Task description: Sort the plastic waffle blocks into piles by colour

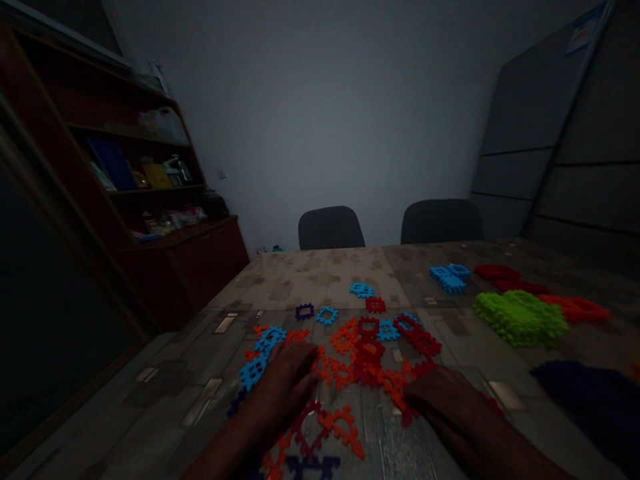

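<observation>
A dim room is holding a patterned surface (310,280), with two dark chairs (330,228) standing beyond its far edge and a wooden shelf unit (165,220) standing off to the left. Loose plastic lattice tiles (370,353) in orange, red and blue are lying scattered toward the surface's near edge. The left hand (283,390) is resting on them, its fingers (300,363) spread open and gripping nothing, just beside some blue tiles (253,373). The right hand (450,403) is resting at the scatter's right side, its fingers (415,393) also open, touching red and orange tiles. A blue heap (450,277), a green heap (520,318), a red heap (575,308) and a navy heap (590,407) are sitting toward the surface's right edge.
</observation>
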Available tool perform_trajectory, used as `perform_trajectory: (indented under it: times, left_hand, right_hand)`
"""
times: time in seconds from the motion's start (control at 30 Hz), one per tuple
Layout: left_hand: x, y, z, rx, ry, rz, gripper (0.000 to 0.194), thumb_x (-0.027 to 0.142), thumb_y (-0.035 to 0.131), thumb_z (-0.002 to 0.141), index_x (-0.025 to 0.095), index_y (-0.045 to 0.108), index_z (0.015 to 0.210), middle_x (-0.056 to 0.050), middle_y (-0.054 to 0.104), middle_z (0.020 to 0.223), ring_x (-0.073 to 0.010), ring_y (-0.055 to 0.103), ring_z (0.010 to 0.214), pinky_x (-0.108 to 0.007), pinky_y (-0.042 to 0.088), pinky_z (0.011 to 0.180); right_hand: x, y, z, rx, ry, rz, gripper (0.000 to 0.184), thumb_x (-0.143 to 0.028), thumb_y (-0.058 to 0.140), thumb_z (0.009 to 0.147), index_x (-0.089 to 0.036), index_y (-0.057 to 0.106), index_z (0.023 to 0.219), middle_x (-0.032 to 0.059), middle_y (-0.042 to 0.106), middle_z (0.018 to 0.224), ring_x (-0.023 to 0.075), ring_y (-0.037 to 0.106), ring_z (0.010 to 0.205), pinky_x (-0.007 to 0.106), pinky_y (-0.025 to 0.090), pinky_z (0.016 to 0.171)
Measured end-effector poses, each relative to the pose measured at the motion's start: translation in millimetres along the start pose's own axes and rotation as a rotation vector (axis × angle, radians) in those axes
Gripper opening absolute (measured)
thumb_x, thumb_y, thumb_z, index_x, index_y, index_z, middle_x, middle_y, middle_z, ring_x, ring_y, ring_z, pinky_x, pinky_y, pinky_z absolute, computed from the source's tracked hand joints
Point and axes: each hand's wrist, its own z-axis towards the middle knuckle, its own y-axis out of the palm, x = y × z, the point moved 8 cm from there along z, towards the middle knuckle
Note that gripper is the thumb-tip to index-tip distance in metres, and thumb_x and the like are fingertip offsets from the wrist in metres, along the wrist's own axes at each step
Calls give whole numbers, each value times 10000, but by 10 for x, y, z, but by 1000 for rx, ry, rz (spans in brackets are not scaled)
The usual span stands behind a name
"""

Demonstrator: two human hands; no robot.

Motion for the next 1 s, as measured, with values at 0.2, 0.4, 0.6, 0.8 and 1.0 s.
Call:
perform_trajectory:
  times: [0.2,0.4,0.6,0.8,1.0]
  left_hand:
    - [357,72,-16,-96,78,-60,298,269,664,928,242,730,1217,-115,734,1330,-316,649,1279,-569,321,1262]
    - [436,50,23,-69,128,-106,205,238,537,984,242,742,987,-79,768,1110,-269,694,1119,-440,501,1117]
    - [244,90,34,-40,44,-59,270,200,487,992,211,707,1149,-117,736,1303,-299,643,1269,-541,384,1226]
    - [278,130,194,-109,-17,29,406,140,533,974,209,651,1357,-151,651,1469,-359,550,1401,-672,297,1232]
    - [463,113,511,-118,-103,100,148,112,654,894,191,699,1011,-116,744,1165,-328,654,1184,-566,408,1135]
  right_hand:
    - [-11,111,-17,-36,-81,2,288,-297,444,1085,-299,713,1188,101,793,1146,280,719,1034,415,547,915]
    - [-157,151,199,-122,-63,21,253,-259,454,1071,-252,707,1068,93,782,1069,259,681,1011,412,504,950]
    - [-419,137,580,-234,-65,6,412,-210,505,1024,-249,635,1414,115,639,1494,281,564,1347,472,420,1161]
    - [-245,367,756,-294,-80,-129,366,-191,615,954,-225,678,1313,112,684,1391,323,558,1330,563,324,1204]
    - [84,188,704,-244,18,-158,216,-289,489,1054,-226,693,1021,99,724,1112,285,624,1051,496,439,1010]
